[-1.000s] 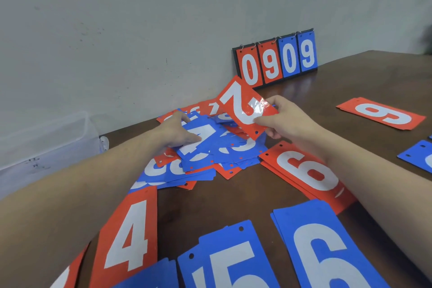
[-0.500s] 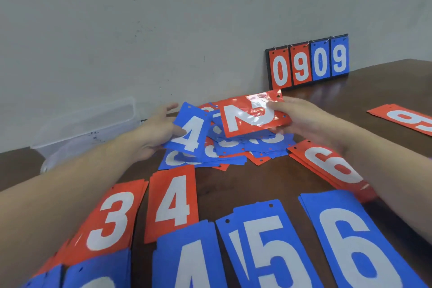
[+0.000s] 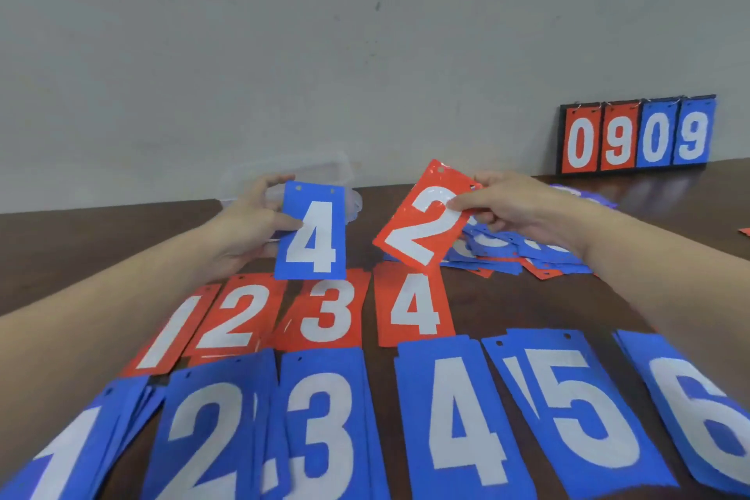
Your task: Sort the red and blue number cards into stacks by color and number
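— What is laid out nearest the camera?

— A row of blue stacks is seen on the dark wooden table (image 3: 507, 296): blue 1 stack (image 3: 69, 455), blue 2 stack (image 3: 203, 434), blue 3 stack (image 3: 324, 422), blue 4 stack (image 3: 458, 414), blue 5 stack (image 3: 576, 406) and blue 6 stack (image 3: 698, 410). Just behind them, a red row is set out: red 1 stack (image 3: 170, 333), red 2 stack (image 3: 235, 317), red 3 stack (image 3: 328, 313) and red 4 stack (image 3: 414, 304).

— And what is being held?

— A blue 4 card (image 3: 311, 233) is held upright above the red row, pinched at its left edge by the left hand (image 3: 247, 223), thumb on the face and fingers curled behind. A red 2 card (image 3: 426, 219) (glossy, tilted) is gripped at its upper right corner by the right hand (image 3: 523, 207), thumb on the face, fingers folded behind.

— What is found farther back?

— An unsorted pile (image 3: 527, 252) of blue and red cards is spread under the right hand. A clear plastic container (image 3: 324, 175) is placed by the wall behind the left hand, and a flip scoreboard (image 3: 637, 136) reading 0909 is stood against the wall at the far right.
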Tool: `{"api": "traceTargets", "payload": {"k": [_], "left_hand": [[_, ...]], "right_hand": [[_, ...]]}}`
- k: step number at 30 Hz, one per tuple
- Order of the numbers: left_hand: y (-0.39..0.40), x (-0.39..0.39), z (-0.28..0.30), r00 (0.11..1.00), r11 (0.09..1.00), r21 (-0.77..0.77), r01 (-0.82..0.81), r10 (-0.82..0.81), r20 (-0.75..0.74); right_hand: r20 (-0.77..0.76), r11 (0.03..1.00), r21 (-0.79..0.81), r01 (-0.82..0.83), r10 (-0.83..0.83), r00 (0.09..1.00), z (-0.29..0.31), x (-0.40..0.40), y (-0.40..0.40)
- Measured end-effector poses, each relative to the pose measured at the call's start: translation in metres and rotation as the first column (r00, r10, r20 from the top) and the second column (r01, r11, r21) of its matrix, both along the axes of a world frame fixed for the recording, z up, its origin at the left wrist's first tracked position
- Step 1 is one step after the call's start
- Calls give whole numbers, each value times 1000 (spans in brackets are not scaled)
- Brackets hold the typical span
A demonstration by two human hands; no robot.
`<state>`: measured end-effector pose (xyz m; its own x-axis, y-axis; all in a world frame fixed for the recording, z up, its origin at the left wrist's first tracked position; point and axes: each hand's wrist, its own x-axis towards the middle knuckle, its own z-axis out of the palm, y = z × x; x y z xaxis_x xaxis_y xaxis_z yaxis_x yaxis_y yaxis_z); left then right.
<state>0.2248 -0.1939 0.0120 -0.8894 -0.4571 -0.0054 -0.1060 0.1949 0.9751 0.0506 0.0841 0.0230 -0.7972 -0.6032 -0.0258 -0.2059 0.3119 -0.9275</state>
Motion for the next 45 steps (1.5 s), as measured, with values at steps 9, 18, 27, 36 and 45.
{"api": "traceTargets", "payload": {"k": [9, 18, 27, 36, 45], "left_hand": [[-67, 95, 3, 980, 981, 68, -180, 185, -74], [-101, 157, -7, 946, 948, 110, -298, 309, -97], [-98, 168, -13, 968, 967, 68, -245, 248, -44], [-61, 140, -14, 999, 994, 99, -45, 45, -4], [24, 79, -16, 978, 977, 93, 193, -198, 59]], "right_hand": [[114, 980, 52, -191, 184, 976, -6, 62, -94], [-76, 942, 200, -269, 289, 954, -26, 107, -182], [-432, 851, 498, -166, 409, 804, -57, 120, -216], [-539, 898, 434, -72, 323, 778, -53, 99, -180], [-568, 926, 361, 107, 127, 813, -38, 62, -75]]}}
